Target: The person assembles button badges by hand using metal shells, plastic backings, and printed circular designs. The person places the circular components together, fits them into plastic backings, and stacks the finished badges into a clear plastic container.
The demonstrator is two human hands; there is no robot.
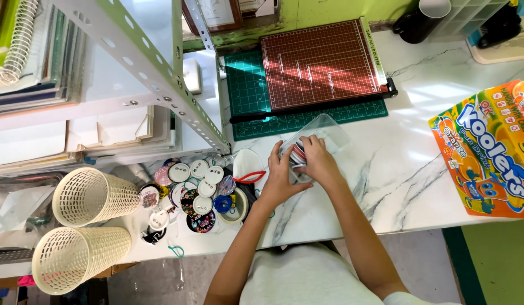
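A: What did the hands have between them?

B: A clear plastic bag [321, 133] lay on the white marbled surface [403, 186], just in front of the green cutting mat [248, 90] and the red paper trimmer [321, 62]. The left hand [281, 178] cupped its near end, fingers curled against a stack of round badges [297, 153]. The right hand [317, 161] lay over the stack, fingers pressed together on top of it.

A: Which way did the bag point?

B: Its long axis ran diagonally, closed end up and to the right toward the trimmer, mouth down and left toward the person.

A: How would that be handled well?

B: I'd judge the stack should stay square, one hand holding the mouth wide while the other slid the badges in flat. Edges catching on the thin plastic looked the likeliest trouble.

A: Anything beside it?

B: Loose badges [197, 192] to the left, near two cream mesh baskets [92, 197].
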